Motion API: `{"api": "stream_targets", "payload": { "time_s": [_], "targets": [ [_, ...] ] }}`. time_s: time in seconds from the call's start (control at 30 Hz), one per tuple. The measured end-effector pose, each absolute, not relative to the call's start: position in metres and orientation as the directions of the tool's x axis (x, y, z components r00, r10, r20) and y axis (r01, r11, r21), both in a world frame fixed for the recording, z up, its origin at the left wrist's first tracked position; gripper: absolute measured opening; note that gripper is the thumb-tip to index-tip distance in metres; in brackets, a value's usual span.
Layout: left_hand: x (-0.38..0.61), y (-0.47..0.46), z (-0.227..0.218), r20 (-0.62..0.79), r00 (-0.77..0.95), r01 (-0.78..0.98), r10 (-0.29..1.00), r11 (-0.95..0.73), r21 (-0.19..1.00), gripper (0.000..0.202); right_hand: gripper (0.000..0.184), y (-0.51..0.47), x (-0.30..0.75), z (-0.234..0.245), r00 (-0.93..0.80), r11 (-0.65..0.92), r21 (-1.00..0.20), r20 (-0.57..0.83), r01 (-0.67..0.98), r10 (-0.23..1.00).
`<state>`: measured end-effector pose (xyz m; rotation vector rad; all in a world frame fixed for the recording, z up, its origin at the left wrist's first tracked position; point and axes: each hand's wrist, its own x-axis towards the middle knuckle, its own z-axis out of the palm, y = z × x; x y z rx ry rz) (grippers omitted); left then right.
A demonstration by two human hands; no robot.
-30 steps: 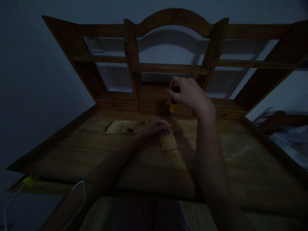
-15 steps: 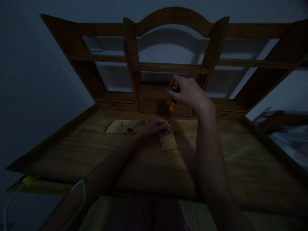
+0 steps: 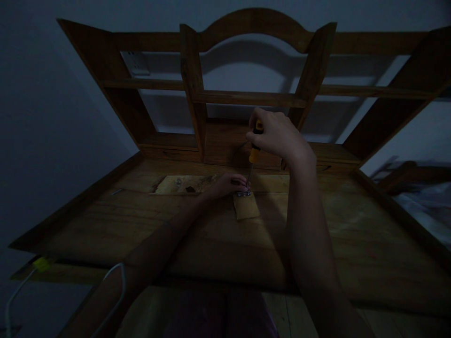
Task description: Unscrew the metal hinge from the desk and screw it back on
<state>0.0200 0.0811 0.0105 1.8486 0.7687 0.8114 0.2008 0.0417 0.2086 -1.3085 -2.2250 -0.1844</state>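
My right hand (image 3: pixel 276 136) is closed round the yellow-and-black handle of a screwdriver (image 3: pixel 254 154), held nearly upright. Its thin shaft points down to a small metal fitting (image 3: pixel 243 193) at the far edge of a small wooden piece (image 3: pixel 246 208) lying on the wooden desk (image 3: pixel 218 234). My left hand (image 3: pixel 227 184) rests on the desk beside that fitting, its fingers curled and touching it. The scene is dim and the screwdriver tip is hard to make out.
A flat wooden board (image 3: pixel 183 184) lies on the desk left of my left hand. A wooden hutch with shelves (image 3: pixel 246 98) stands at the back. A small nail or screw (image 3: pixel 117 191) lies far left. A white cable (image 3: pixel 116 272) hangs by the front edge.
My right hand has turned slightly on the screwdriver handle, showing more of its yellow top. My left hand stays by the fitting.
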Motion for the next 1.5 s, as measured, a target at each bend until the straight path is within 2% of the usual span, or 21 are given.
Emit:
{"api": "stream_targets", "payload": {
  "time_s": [0.53,0.87,1.1,1.33,1.5],
  "targets": [
    [0.0248,0.0749,0.0067,0.257,0.443,0.185,0.859,-0.368,0.911,0.031,0.020,0.0390,0.2007,0.2112,-0.384,0.535,-0.167,0.525,0.828,0.759],
    [0.0251,0.0734,0.0104,0.278,0.445,0.255,0.851,-0.419,0.872,0.027,0.022,0.0442,0.2013,0.2070,-0.393,0.528,-0.166,0.492,0.833,0.776],
    [0.0235,0.0730,0.0150,0.279,0.528,0.281,0.802,-0.475,0.834,0.023,0.027,0.0444,0.1999,0.2055,-0.380,0.520,-0.168,0.505,0.838,0.775],
    [0.0235,0.0799,0.0085,0.408,0.538,0.237,0.738,-0.597,0.767,0.021,0.024,0.0413,0.1975,0.2075,-0.387,0.528,-0.142,0.528,0.837,0.756],
    [0.0233,0.0795,0.0073,0.366,0.499,0.271,0.785,-0.543,0.795,0.021,0.023,0.0396,0.1951,0.2092,-0.383,0.529,-0.135,0.544,0.838,0.747]
  ]
}}
